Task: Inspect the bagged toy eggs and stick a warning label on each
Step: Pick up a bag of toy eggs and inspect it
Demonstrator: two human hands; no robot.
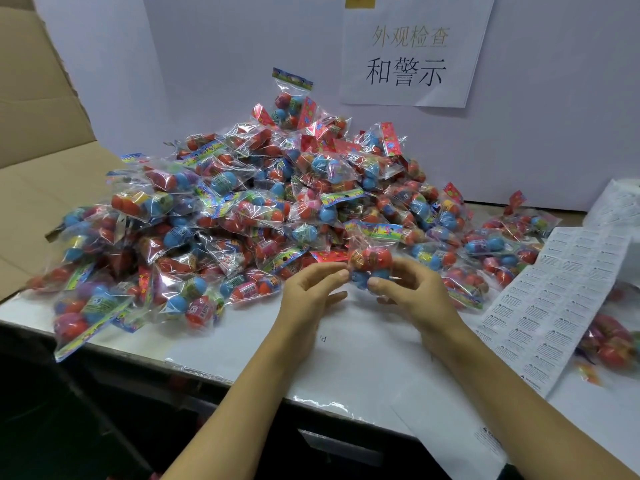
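A large heap of clear bags of red, blue and purple toy eggs [249, 209] covers the white table [346, 358]. In front of the heap I hold one bag of eggs [370, 261] up above the table. My right hand [412, 289] pinches its lower right side with thumb and fingers. My left hand [311, 292] touches its left side with curled fingertips. A long sheet of white warning labels [554, 306] lies on the right.
A white board with a paper sign [415, 53] stands behind the heap. An open cardboard box [38, 140] stands at the left. More bagged eggs [609, 344] lie at the far right beyond the labels. The table's front edge runs diagonally below my arms.
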